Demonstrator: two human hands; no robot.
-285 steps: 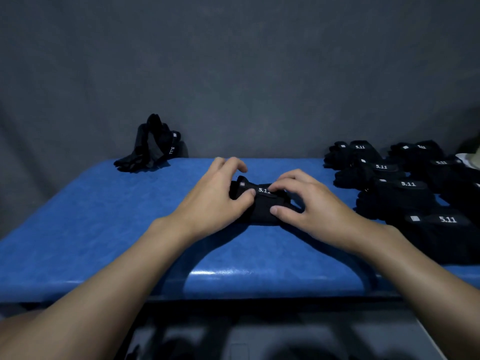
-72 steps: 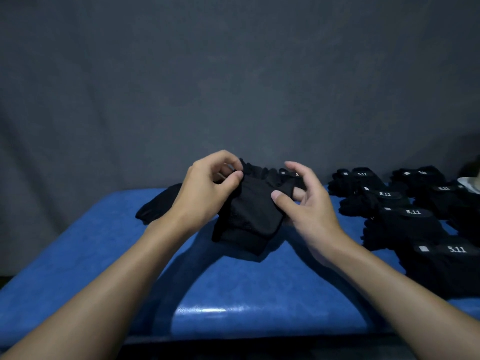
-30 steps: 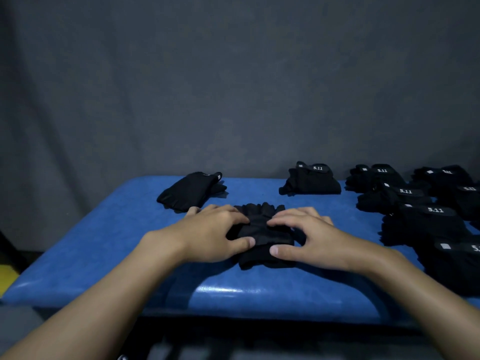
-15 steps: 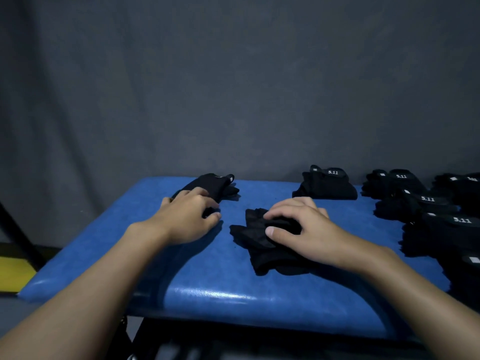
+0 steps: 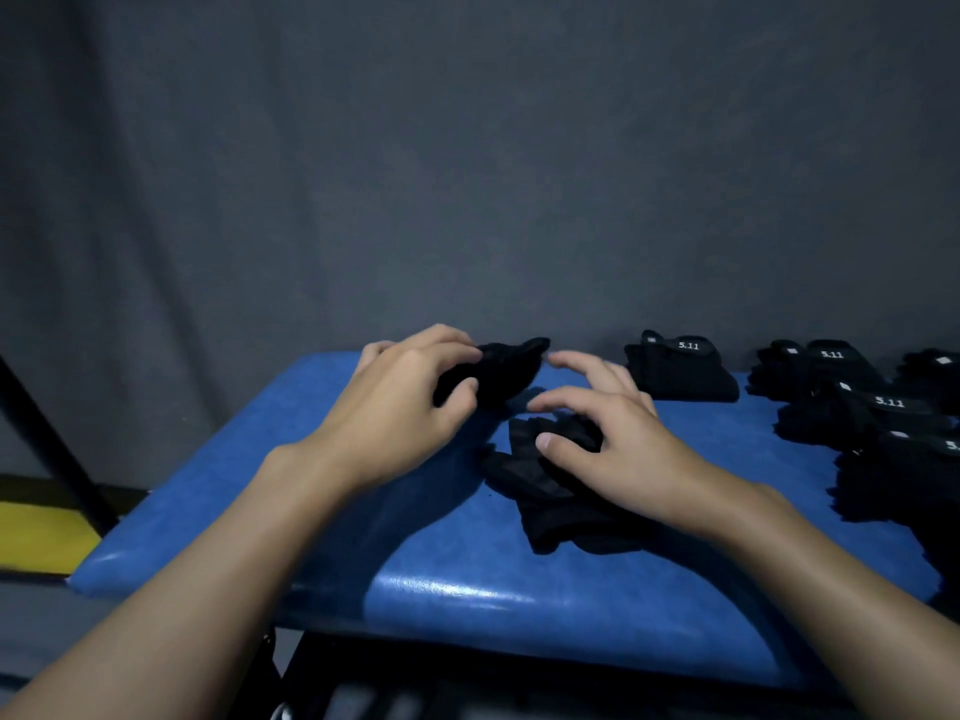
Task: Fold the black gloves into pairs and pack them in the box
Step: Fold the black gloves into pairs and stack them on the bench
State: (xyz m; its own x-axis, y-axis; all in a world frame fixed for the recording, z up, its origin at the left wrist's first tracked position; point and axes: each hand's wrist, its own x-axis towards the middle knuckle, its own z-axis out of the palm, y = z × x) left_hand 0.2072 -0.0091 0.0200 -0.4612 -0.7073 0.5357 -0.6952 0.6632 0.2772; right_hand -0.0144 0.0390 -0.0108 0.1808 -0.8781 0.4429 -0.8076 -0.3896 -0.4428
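Gripping one black glove [image 5: 493, 374] between thumb and fingers, the left hand [image 5: 400, 407] holds it at the far middle of the blue surface [image 5: 291, 517]. Just beside it, the right hand [image 5: 608, 449] lies with fingers spread, palm down on a second glove [image 5: 550, 501] that rests flat nearer the front edge. Folded pairs [image 5: 680, 368] with white 5.11 labels sit along the back and right side of the surface, well apart from both hands.

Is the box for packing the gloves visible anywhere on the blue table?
No: the blue table holds only black gloves, loose and folded, with both hands over two of them.
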